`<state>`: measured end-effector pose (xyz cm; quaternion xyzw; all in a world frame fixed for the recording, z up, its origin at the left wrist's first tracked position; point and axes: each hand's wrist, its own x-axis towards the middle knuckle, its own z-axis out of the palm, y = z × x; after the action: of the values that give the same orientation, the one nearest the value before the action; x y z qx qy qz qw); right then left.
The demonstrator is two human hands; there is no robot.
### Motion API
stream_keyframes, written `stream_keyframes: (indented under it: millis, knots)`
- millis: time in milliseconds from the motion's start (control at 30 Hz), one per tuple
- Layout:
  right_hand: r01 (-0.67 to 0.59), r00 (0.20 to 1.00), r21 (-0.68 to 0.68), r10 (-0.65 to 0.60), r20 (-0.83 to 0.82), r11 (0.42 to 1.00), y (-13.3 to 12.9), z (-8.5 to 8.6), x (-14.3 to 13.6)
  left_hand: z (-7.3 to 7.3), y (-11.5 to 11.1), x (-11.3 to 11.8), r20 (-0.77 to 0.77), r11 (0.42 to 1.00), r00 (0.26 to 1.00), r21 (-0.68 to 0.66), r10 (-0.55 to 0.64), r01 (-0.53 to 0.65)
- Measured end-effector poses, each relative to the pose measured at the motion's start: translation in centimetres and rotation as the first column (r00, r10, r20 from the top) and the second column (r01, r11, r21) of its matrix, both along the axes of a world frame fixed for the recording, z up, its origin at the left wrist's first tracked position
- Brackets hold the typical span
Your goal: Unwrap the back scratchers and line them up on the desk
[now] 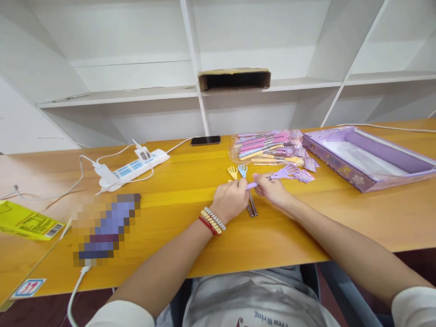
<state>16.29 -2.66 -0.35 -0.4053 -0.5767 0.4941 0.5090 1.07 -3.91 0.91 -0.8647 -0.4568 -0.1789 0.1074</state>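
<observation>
A purple back scratcher [285,172] lies across both hands, its claw end pointing right. My left hand [229,200] is closed round the handle end. My right hand [273,190] pinches it nearer the claw, a short stretch of purple handle showing between the two. Behind my left hand are the claw ends of a yellow back scratcher [233,172] and a blue back scratcher [243,170] on the table. Metal rods [253,207] stick out below the hands; their middle parts are hidden. Just beyond lies a pile of wrapped back scratchers [264,144] in clear bags.
A purple display box [339,165] stands open at the right. Behind the hands lies a black phone [205,141]. To the left are a power strip [135,169] with cables, a blurred-out device [110,226] and a yellow packet [23,222]. A cardboard box [235,81] sits on the white shelf [128,95].
</observation>
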Motion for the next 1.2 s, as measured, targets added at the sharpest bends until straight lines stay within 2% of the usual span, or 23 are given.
stream_keyframes:
  millis: [100, 167, 233, 300, 367, 467, 567, 600, 667, 700, 767, 867, 933, 1100, 1200]
  knots:
    - [0.003, 0.983, 0.152, -0.03, 0.179, 0.988, -1.0, 0.4, 0.2, 0.4, 0.1, -0.1, 0.0, 0.993, 0.999, -0.106, 0.043, -0.043]
    - [0.004, 0.948, 0.279, -0.093, 0.304, 0.96, -1.7, 1.1, 0.4, 1.0, 0.4, -0.4, -0.004, 0.986, 1.0, -0.165, 0.023, -0.024]
    - [-0.039, 0.901, 0.415, -0.147, 0.408, 0.909, -2.3, 1.7, 0.5, 1.6, 0.7, -0.8, 0.014, 0.97, 0.998, -0.232, -0.068, 0.069]
    - [-0.105, 0.865, 0.53, -0.186, 0.466, 0.841, -2.7, 2.0, 0.7, 2.2, 1.1, -1.2, 0.058, 0.928, 0.976, -0.302, -0.21, 0.218]
    - [-0.174, 0.847, 0.606, -0.196, 0.494, 0.776, -2.9, 1.9, 0.9, 2.5, 1.5, -1.7, 0.119, 0.849, 0.928, -0.376, -0.353, 0.372]
    - [-0.264, 0.827, 0.661, -0.188, 0.53, 0.702, -3.0, 1.7, 1.1, 2.9, 2.0, -2.4, 0.242, 0.669, 0.846, -0.526, -0.475, 0.525]
    - [-0.301, 0.819, 0.672, -0.178, 0.546, 0.677, -3.0, 1.7, 1.2, 3.4, 2.3, -3.2, 0.353, 0.479, 0.823, -0.683, -0.445, 0.552]
    - [-0.295, 0.821, 0.667, -0.175, 0.543, 0.684, -3.0, 1.8, 1.2, 3.7, 2.3, -3.4, 0.374, 0.434, 0.827, -0.717, -0.42, 0.545]
    - [-0.271, 0.83, 0.643, -0.164, 0.532, 0.717, -3.1, 2.0, 1.2, 4.0, 2.2, -3.8, 0.391, 0.391, 0.837, -0.753, -0.382, 0.53]
    - [-0.255, 0.838, 0.627, -0.156, 0.523, 0.736, -3.1, 2.1, 1.2, 4.1, 2.2, -3.9, 0.39, 0.391, 0.841, -0.756, -0.374, 0.524]
    - [-0.206, 0.857, 0.579, -0.14, 0.496, 0.789, -3.0, 2.0, 1.0, 4.1, 2.2, -4.0, 0.378, 0.433, 0.847, -0.737, -0.372, 0.519]
    - [-0.128, 0.906, 0.446, -0.078, 0.415, 0.886, -2.7, 1.4, 0.5, 3.4, 2.1, -3.6, 0.359, 0.563, 0.864, -0.656, -0.354, 0.503]
    - [-0.11, 0.931, 0.361, -0.031, 0.363, 0.926, -2.3, 0.8, 0.1, 2.7, 1.9, -3.2, 0.325, 0.656, 0.884, -0.593, -0.336, 0.467]
    - [-0.144, 0.921, 0.291, 0.021, 0.389, 0.946, -2.0, 0.4, -0.3, 2.0, 1.4, -2.3, 0.199, 0.834, 0.944, -0.444, -0.264, 0.327]
    - [-0.141, 0.891, 0.404, -0.062, 0.45, 0.904, -2.3, 0.6, -0.2, 2.3, 1.5, -2.5, 0.113, 0.88, 0.954, -0.368, -0.279, 0.301]
